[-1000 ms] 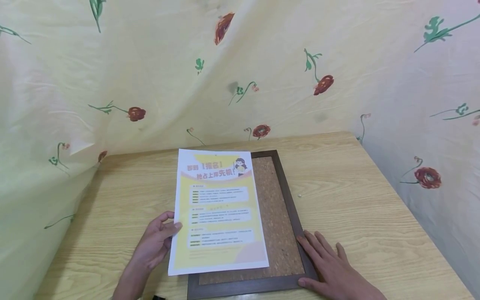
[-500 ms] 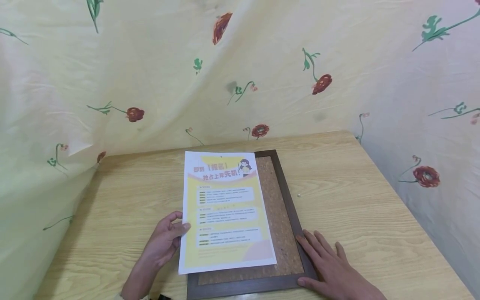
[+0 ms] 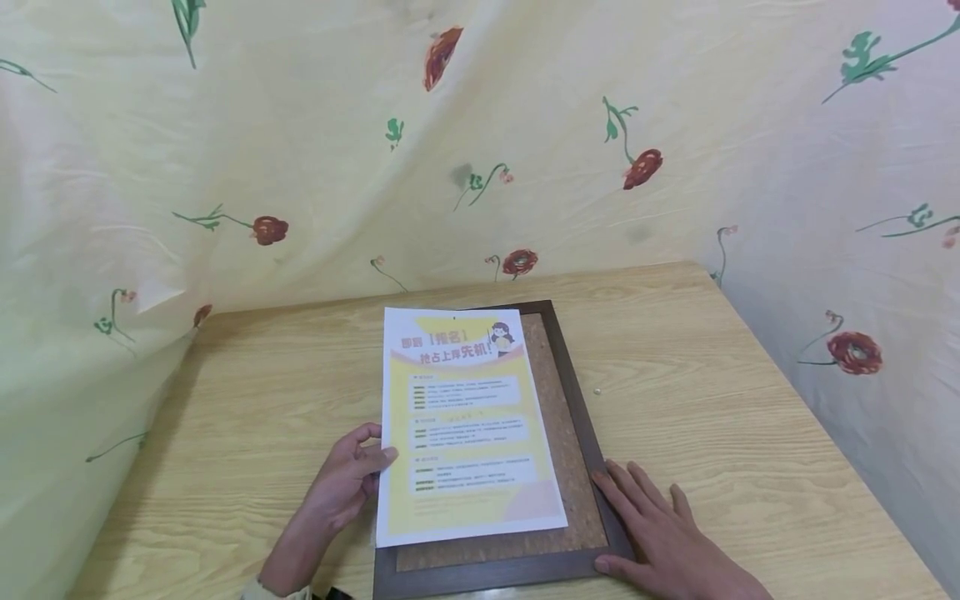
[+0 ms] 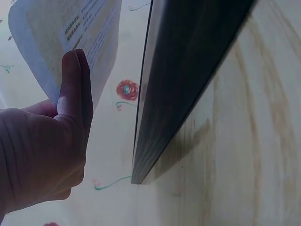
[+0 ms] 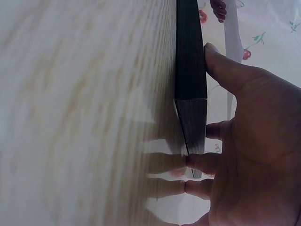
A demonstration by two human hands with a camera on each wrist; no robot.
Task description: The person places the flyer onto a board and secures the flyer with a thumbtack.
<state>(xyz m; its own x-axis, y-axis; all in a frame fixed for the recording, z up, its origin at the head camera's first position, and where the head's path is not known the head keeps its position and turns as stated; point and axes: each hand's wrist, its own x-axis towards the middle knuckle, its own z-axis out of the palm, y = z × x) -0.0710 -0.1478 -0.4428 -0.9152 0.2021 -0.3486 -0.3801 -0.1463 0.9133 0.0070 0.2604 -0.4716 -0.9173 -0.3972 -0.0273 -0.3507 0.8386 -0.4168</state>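
A printed yellow-and-white poster sheet [image 3: 465, 433] hangs a little above a cork board [image 3: 555, 400] with a dark wooden frame [image 3: 487, 575]. My left hand [image 3: 345, 479] pinches the sheet's left edge between thumb and fingers. In the left wrist view, the poster [image 4: 70, 37] stands apart from the frame's side [image 4: 169, 80], with the left hand [image 4: 51, 146] beside it. My right hand [image 3: 667, 533] rests at the frame's near right corner, fingers spread. In the right wrist view, the right hand's thumb touches the frame's top [image 5: 190, 52] and its fingertips reach the table.
The board lies on a wood-grain table [image 3: 720, 400]. A tiny clear bead-like object [image 3: 597, 391] sits right of the frame. A flowered cloth [image 3: 322, 125] hangs behind and at both sides. A small black object [image 3: 337, 593] shows near my left sleeve.
My left hand has moved the poster sheet to the right and slightly nearer, so it covers more of the cork. The right hand and the framed board have stayed in place.
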